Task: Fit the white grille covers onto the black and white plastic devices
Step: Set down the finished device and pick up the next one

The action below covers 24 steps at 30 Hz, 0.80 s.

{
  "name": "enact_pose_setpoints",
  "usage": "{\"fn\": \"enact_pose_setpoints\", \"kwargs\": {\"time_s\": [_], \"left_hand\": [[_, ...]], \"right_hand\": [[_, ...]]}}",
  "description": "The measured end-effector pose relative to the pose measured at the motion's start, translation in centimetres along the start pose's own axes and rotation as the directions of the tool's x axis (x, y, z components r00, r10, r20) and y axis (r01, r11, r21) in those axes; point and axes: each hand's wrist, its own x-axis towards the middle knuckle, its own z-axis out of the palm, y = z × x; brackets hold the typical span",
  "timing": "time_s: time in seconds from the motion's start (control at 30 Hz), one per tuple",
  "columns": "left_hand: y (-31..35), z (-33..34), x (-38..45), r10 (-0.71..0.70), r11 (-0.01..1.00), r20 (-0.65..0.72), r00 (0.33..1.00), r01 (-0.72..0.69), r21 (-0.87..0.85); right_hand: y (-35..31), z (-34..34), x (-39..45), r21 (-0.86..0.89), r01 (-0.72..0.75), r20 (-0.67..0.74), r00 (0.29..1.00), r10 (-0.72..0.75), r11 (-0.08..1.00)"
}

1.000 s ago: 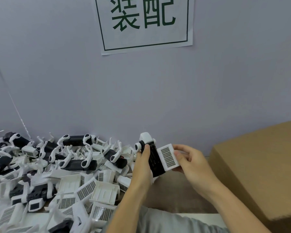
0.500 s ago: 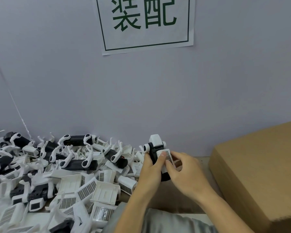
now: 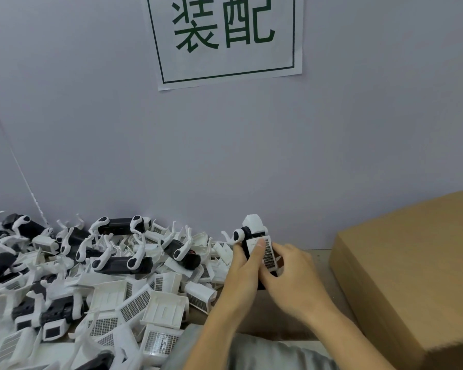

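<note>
Both hands grip one upright black and white plastic device (image 3: 247,236) above the brown table edge, left hand (image 3: 245,273) curled round its body, right hand (image 3: 292,276) pinching the white rectangular grille cover (image 3: 268,253) against its face.

Lower left of the frame: a heap of devices (image 3: 123,263) — black bodies, white arms — among white grille covers (image 3: 134,307) with a fine dark grid. At centre, the held device (image 3: 251,231) is black and white. Upper centre, a white sign (image 3: 230,38) carries dark green characters and border. Right: a plain brown cardboard box (image 3: 412,268). The wall (image 3: 91,116) is pale lavender-grey.
</note>
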Motion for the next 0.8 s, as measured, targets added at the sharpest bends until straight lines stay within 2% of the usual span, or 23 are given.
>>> {"fn": "enact_pose_setpoints", "kwargs": {"time_s": [0.17, 0.3, 0.43, 0.47, 0.53, 0.6, 0.63, 0.67, 0.8], "left_hand": [[0.3, 0.1, -0.1, 0.069, 0.997, 0.003, 0.998, -0.069, 0.015], [0.3, -0.1, -0.1, 0.082, 0.997, -0.051, 0.995, -0.081, 0.017], [0.0, -0.3, -0.1, 0.072, 0.995, -0.063, 0.995, -0.068, 0.069], [0.0, -0.3, -0.1, 0.074, 0.995, -0.065, 0.995, -0.07, 0.072], [0.2, -0.4, -0.1, 0.072, 0.996, -0.063, 0.995, -0.069, 0.048], [0.4, -0.4, -0.1, 0.06, 0.998, -0.036, 0.998, -0.06, 0.007], [0.4, -0.4, -0.1, 0.057, 0.998, -0.023, 0.998, -0.057, 0.005], [0.4, -0.4, -0.1, 0.06, 0.998, -0.016, 0.998, -0.06, 0.027], [-0.1, 0.3, -0.3, 0.113, 0.977, -0.052, 0.992, -0.101, 0.189]], "right_hand": [[-0.1, 0.3, -0.1, -0.082, -0.005, -0.064, 0.998, -0.001, 0.997], [-0.1, 0.0, 0.1, -0.024, 0.014, 0.024, 1.0, -0.013, 1.0], [-0.3, -0.2, -0.1, -0.05, -0.002, 0.069, 0.998, 0.005, 0.999], [-0.3, -0.4, 0.0, -0.005, -0.012, 0.094, 0.995, 0.012, 1.0], [-0.4, -1.0, 0.1, 0.279, -0.113, 0.188, 0.98, 0.061, 0.954], [-0.9, -1.7, 0.3, 0.567, -0.3, 0.275, 0.947, 0.167, 0.767], [-1.1, -1.7, 0.4, 0.618, -0.351, 0.272, 0.935, 0.228, 0.703], [-1.1, -1.6, 0.5, 0.624, -0.37, 0.245, 0.929, 0.277, 0.688], [-0.5, -0.3, 0.3, 0.538, -0.325, 0.048, 0.933, 0.357, 0.777]]}}
